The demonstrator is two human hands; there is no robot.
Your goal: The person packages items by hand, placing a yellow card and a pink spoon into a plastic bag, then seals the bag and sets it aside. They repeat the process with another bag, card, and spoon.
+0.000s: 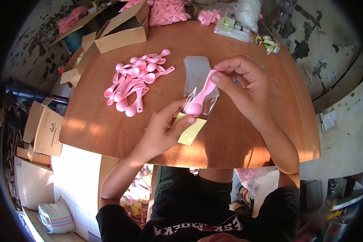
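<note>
Between thumb and fingers, my right hand (246,86) pinches the handle end of a pink plastic spoon (207,90). The spoon slants bowl-down at the mouth of a clear plastic bag (211,105). My left hand (165,127) grips that bag together with a yellow card (192,131), its thumb lying across the card just below the spoon's bowl. Behind the bag, a stack of flat clear bags (197,64) lies on the wooden table (246,141). A loose pile of pink spoons (139,74) sits to the left of my hands.
At the table's back left stands an open cardboard box (123,38), beside a large bag of pink pieces (169,14). Clear plastic packs (234,30) and small tape rolls (268,43) lie at the back right. Another carton (44,129) is off the left edge.
</note>
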